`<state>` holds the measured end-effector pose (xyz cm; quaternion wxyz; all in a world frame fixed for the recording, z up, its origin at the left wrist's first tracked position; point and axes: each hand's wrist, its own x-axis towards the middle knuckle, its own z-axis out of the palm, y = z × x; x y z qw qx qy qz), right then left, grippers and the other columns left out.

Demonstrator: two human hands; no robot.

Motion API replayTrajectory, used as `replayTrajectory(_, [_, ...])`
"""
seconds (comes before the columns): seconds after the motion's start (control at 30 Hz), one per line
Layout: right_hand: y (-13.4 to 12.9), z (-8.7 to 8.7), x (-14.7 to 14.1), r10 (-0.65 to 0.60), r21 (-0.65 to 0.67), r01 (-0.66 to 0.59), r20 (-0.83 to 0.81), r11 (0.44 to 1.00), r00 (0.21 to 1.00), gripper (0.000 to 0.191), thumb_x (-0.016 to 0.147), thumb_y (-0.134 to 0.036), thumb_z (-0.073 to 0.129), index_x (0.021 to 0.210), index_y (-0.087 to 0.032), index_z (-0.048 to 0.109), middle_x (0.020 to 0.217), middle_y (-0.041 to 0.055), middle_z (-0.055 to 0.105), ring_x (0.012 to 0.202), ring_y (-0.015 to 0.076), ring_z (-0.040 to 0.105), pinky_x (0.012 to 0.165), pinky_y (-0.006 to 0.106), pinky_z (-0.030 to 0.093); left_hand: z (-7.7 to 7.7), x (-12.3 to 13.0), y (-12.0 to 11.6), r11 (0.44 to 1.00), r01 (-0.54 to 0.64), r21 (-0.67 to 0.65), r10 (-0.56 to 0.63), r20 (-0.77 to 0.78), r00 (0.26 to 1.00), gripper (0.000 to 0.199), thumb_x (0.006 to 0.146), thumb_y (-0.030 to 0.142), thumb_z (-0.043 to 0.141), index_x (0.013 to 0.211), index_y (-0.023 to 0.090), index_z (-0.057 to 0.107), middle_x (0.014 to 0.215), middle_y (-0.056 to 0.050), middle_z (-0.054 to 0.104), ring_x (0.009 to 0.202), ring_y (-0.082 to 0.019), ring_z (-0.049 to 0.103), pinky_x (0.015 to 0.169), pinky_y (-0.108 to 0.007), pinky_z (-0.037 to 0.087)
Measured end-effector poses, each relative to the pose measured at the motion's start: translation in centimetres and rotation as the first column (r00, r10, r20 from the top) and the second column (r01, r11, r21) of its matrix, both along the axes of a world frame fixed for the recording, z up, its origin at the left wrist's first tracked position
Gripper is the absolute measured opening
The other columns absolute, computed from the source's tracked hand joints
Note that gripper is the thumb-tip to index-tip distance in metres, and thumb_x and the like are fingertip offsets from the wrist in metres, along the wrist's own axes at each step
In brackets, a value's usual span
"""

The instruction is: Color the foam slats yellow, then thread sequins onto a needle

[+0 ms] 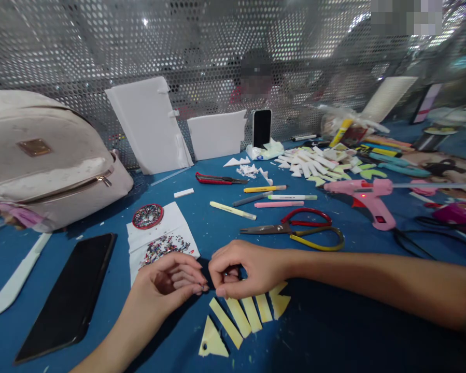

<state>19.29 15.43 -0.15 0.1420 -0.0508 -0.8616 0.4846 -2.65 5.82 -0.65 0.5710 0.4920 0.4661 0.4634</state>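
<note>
Got the left hand [160,290] half curled beside the paper [182,223] of glitter bits [165,248], and the right hand [262,267] bent into a loose ring over the far ends of the yellow strips [251,315], but honestly can't tell if pinching anything in either one. Seeing those strips fanned toward the desk's [213,235] near edge, with a holed triangle [213,339] at the left end. Also spotting scissors [285,228] just past the right hand, plus a phone [69,295] toward the near left corner.

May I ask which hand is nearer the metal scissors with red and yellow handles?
Right: the right hand is just below the scissors in the picture; the left hand is farther, lower left.
</note>
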Motion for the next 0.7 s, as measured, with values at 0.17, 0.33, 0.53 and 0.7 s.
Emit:
replayTrajectory(0.17, [-0.01, 0.12, 0.03, -0.011, 0.008, 0.011, 0.022, 1.0, 1.0, 0.021, 0.093, -0.031, 0.062, 0.082, -0.014, 0.065, 0.066, -0.0031, 0.048, 0.06, 0.0078, 0.043, 0.061, 0.02, 0.036, 0.01, 0.1, 0.07, 1.0, -0.005, -0.002, 0.005, 0.004, 1.0, 0.023, 0.073, 0.021, 0.088, 0.09, 0.016, 0.072, 0.079, -0.005, 0.079, 0.073, -0.017, 0.076, 0.073, -0.024, 0.065])
replayTrajectory(0.33, [0.03, -0.15, -0.07, -0.014, 0.05, 0.013, 0.024, 0.999, 1.0, 0.02, 0.093, -0.032, 0.063, 0.084, -0.015, 0.066, 0.066, -0.0033, 0.049, 0.061, 0.0079, 0.044, 0.061, 0.02, 0.036, 0.2, 0.27, 0.01, 1.0, 0.002, 0.013, -0.002, 0.026, 1.0, 0.02, 0.074, 0.015, 0.086, 0.089, 0.016, 0.072, 0.078, -0.005, 0.08, 0.072, -0.015, 0.077, 0.072, -0.021, 0.064])
replayTrajectory(0.53, [0.01, -0.51, -0.2, -0.018, 0.096, 0.017, 0.009, 0.995, 1.0, 0.018, 0.093, -0.032, 0.064, 0.085, -0.015, 0.068, 0.068, -0.0028, 0.054, 0.064, 0.0084, 0.048, 0.062, 0.019, 0.037, 0.17, 0.18, -0.15, 1.0, -0.012, 0.011, 0.012, 0.021, 1.0, 0.02, 0.073, 0.013, 0.086, 0.086, 0.016, 0.072, 0.076, -0.004, 0.08, 0.071, -0.016, 0.078, 0.072, -0.021, 0.065])
replayTrajectory(0.7, [0.08, -0.59, -0.22, -0.001, 0.132, 0.002, -0.007, 0.991, 1.0, 0.016, 0.093, -0.031, 0.065, 0.086, -0.016, 0.069, 0.067, -0.003, 0.055, 0.066, 0.009, 0.049, 0.064, 0.019, 0.037, 0.07, 0.03, -0.15, 1.0, -0.011, 0.004, 0.011, 0.028, 1.0, 0.02, 0.073, 0.013, 0.086, 0.085, 0.017, 0.071, 0.076, -0.002, 0.08, 0.071, -0.016, 0.078, 0.072, -0.021, 0.066])
